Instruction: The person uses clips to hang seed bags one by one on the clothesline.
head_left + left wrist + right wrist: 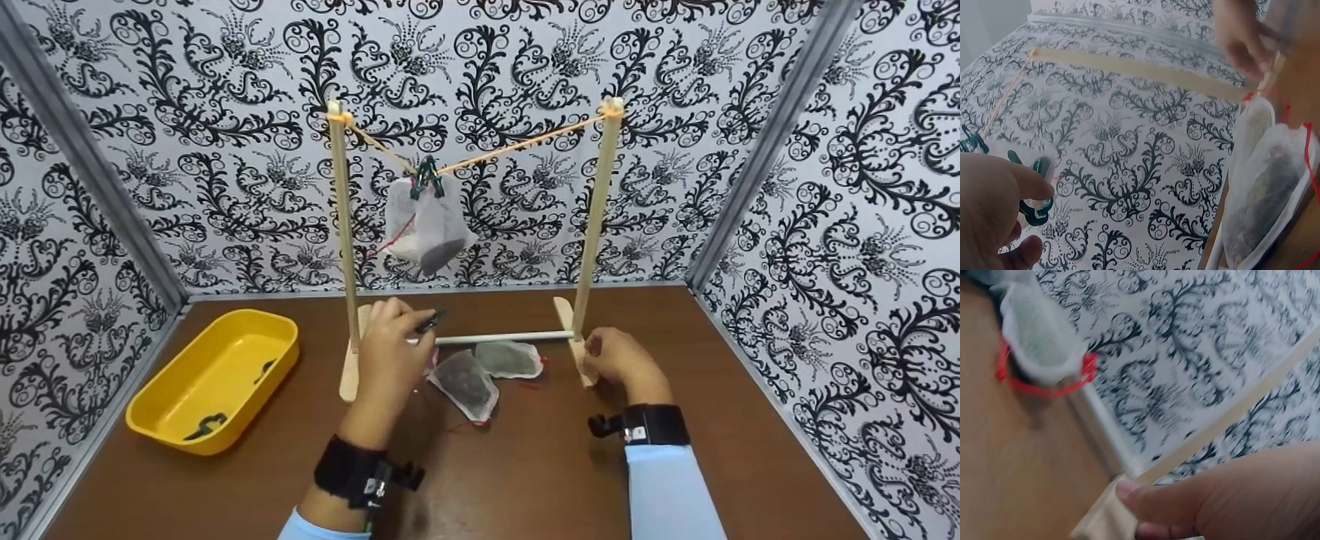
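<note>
Both hands are busy: the left hand (390,341) pinches a dark green clip (430,322), probably stiff and springy, best squeezed at its tails, while the right hand (624,363) grips the stand's wooden foot (1105,513). Mesh pouches (466,384) lying on the table (525,472) between them look light and soft, easiest lifted by an edge; only the head view shows the yellow tray (210,375) with more clips (205,426).

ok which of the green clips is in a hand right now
The clip pinched in the left hand. The others in view lie in the yellow tub or hang on the orange string, with no hand on them.
</note>
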`<act>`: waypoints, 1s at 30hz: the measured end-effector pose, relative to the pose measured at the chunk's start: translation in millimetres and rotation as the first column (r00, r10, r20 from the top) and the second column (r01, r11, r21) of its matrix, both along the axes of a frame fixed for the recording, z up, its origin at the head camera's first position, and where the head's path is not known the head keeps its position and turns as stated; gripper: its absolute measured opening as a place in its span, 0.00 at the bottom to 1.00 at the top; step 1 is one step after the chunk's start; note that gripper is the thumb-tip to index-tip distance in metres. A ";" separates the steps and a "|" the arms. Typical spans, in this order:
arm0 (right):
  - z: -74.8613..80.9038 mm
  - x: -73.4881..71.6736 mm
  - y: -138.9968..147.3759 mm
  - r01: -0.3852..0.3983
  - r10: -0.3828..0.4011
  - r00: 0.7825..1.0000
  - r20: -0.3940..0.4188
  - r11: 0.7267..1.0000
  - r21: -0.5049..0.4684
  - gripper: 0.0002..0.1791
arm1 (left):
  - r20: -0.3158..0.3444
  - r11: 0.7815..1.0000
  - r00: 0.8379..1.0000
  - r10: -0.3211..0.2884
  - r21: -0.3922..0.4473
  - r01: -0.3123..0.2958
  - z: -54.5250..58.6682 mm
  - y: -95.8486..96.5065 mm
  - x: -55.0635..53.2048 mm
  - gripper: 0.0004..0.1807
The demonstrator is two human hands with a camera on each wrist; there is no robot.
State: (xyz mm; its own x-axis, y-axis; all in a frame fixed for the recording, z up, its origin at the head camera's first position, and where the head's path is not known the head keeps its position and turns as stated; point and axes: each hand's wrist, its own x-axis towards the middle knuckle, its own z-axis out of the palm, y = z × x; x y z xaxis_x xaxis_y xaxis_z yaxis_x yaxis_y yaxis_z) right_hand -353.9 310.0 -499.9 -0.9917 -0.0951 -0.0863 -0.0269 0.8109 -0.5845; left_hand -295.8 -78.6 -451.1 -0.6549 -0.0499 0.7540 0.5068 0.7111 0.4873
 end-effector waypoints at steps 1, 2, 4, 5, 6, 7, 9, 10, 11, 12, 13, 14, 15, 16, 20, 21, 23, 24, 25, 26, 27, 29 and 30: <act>6.7 1.3 -3.5 -0.007 0.007 1.000 -0.029 1.000 0.015 0.15 | 0.002 1.000 1.000 -0.004 -0.003 0.004 -0.2 1.8 1.3 0.14; 14.0 2.6 -7.9 -0.020 0.020 0.998 -0.061 1.000 0.016 0.15 | 0.004 1.000 1.000 -0.011 -0.004 0.011 0.0 3.4 2.8 0.13; 29.0 5.9 -20.2 -0.047 0.047 0.992 -0.116 0.999 -0.001 0.16 | -0.006 1.000 1.000 -0.022 -0.006 0.022 0.1 6.4 5.1 0.13; 36.1 8.0 -27.8 -0.062 0.059 0.989 -0.136 0.998 -0.018 0.16 | -0.012 1.000 1.000 -0.028 -0.004 0.028 0.5 7.8 6.3 0.12; 42.7 10.1 -36.1 -0.084 0.078 0.985 -0.154 0.996 -0.033 0.16 | -0.020 0.999 0.999 -0.034 -0.002 0.034 0.7 9.2 7.1 0.12; 49.7 12.7 -44.9 -0.108 0.098 0.980 -0.174 0.993 -0.046 0.16 | -0.029 0.999 0.999 -0.042 0.000 0.042 0.9 10.6 7.5 0.12; 62.4 18.8 -63.2 -0.153 0.135 0.970 -0.203 0.986 -0.074 0.17 | -0.043 0.998 0.997 -0.057 0.001 0.057 1.1 13.5 8.3 0.12; 67.7 22.2 -71.8 -0.176 0.153 0.964 -0.217 0.980 -0.091 0.18 | -0.048 0.998 0.997 -0.066 0.001 0.066 1.1 15.2 8.6 0.12; 72.1 25.6 -80.0 -0.200 0.171 0.958 -0.230 0.974 -0.107 0.19 | -0.053 0.997 0.996 -0.073 -0.002 0.073 1.1 17.0 9.3 0.12; 76.0 29.0 -87.9 -0.221 0.186 0.952 -0.243 0.967 -0.126 0.20 | -0.059 0.997 0.995 -0.081 -0.007 0.080 0.8 18.8 9.6 0.12; 79.4 32.8 -95.5 -0.242 0.201 0.946 -0.253 0.959 -0.146 0.21 | -0.065 0.996 0.994 -0.088 -0.011 0.088 0.6 20.7 10.2 0.12; 81.7 36.1 -102.2 -0.263 0.216 0.941 -0.261 0.950 -0.166 0.23 | -0.070 0.995 0.993 -0.096 -0.015 0.096 0.5 22.6 11.1 0.12; 83.4 39.4 -108.4 -0.284 0.230 0.936 -0.266 0.941 -0.184 0.25 | -0.076 0.995 0.992 -0.102 -0.021 0.101 0.4 24.5 12.0 0.12; 84.5 42.5 -113.9 -0.302 0.244 0.931 -0.272 0.932 -0.200 0.27 | -0.079 0.994 0.991 -0.109 -0.026 0.107 0.6 26.3 12.9 0.12; 85.8 51.9 -130.2 -0.343 0.269 0.920 -0.285 0.905 -0.252 0.31 | -0.083 0.991 0.989 -0.126 -0.055 0.121 1.1 32.1 16.9 0.12; 85.6 53.5 -132.8 -0.343 0.266 0.919 -0.289 0.903 -0.258 0.31 | -0.081 0.991 0.989 -0.127 -0.061 0.122 1.2 33.2 18.0 0.12; 85.5 56.5 -136.9 -0.335 0.255 0.922 -0.291 0.902 -0.271 0.31 | -0.079 0.990 0.988 -0.131 -0.069 0.126 1.0 34.9 20.4 0.12; 85.7 58.0 -138.7 -0.328 0.248 0.925 -0.288 0.903 -0.277 0.31 | -0.078 0.989 0.988 -0.134 -0.071 0.128 0.7 35.5 21.6 0.12; 85.6 58.9 -140.2 -0.325 0.244 0.926 -0.289 0.904 -0.279 0.30 | -0.081 0.989 0.987 -0.138 -0.072 0.133 0.5 36.0 22.6 0.11; 85.5 59.6 -141.5 -0.323 0.241 0.926 -0.290 0.904 -0.280 0.30 | -0.083 0.988 0.986 -0.144 -0.074 0.138 0.4 36.5 23.6 0.11; 85.5 60.1 -142.6 -0.323 0.240 0.926 -0.292 0.904 -0.282 0.29 | -0.086 0.987 0.985 -0.148 -0.077 0.141 0.3 36.9 24.4 0.11; 85.6 61.3 -144.3 -0.322 0.238 0.926 -0.294 0.902 -0.287 0.27 | -0.092 0.986 0.984 -0.152 -0.080 0.145 -0.3 37.3 25.6 0.10; 85.6 61.7 -145.0 -0.321 0.235 0.926 -0.294 0.902 -0.288 0.26 | -0.096 0.986 0.984 -0.153 -0.080 0.145 -0.5 37.2 26.0 0.11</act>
State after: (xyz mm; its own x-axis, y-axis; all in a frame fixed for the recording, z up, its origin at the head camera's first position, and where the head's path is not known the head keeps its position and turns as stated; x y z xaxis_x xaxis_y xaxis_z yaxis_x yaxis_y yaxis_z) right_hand -292.2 165.0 -414.2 -0.9053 -0.3502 0.2405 -0.4004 0.5141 -0.7586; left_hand -269.8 -41.3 -451.6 -0.5707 0.0998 0.8150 0.6539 0.6556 0.3776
